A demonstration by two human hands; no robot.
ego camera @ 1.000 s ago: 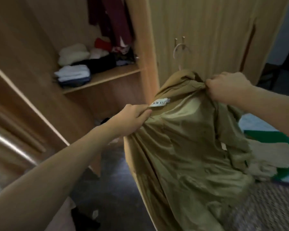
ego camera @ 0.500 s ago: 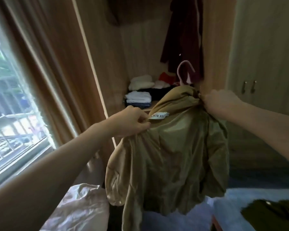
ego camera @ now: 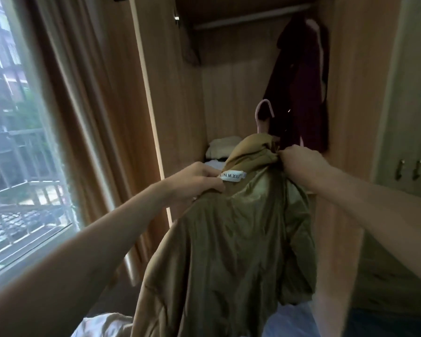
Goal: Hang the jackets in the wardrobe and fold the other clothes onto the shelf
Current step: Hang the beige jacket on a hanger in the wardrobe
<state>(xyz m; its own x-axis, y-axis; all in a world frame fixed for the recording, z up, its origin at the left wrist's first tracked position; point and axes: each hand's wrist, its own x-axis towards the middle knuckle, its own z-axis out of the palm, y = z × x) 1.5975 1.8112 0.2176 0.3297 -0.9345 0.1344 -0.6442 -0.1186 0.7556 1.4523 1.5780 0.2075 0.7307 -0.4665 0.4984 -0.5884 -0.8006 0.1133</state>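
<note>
An olive-green jacket (ego camera: 233, 239) hangs in front of me on a pink hanger (ego camera: 263, 115), whose hook sticks up above the collar. My left hand (ego camera: 197, 181) pinches the collar beside its white label. My right hand (ego camera: 299, 164) grips the bunched fabric at the other shoulder. The open wardrobe (ego camera: 180, 117) lies straight ahead, with its rail (ego camera: 250, 17) high above the hook. A dark maroon jacket (ego camera: 299, 88) hangs on the right side of that rail. Folded clothes (ego camera: 220, 148) lie on the shelf, mostly hidden behind the jacket.
A window (ego camera: 15, 142) with a brown curtain (ego camera: 95, 117) fills the left. A closed wardrobe door with two handles (ego camera: 408, 169) stands at the right. Pale fabric (ego camera: 95, 327) lies at the bottom edge below the jacket.
I have turned toward the open wardrobe and moved closer; the jacket on its hanger has been lifted higher, with both hands keeping the same hold. The rail has come into view.
</note>
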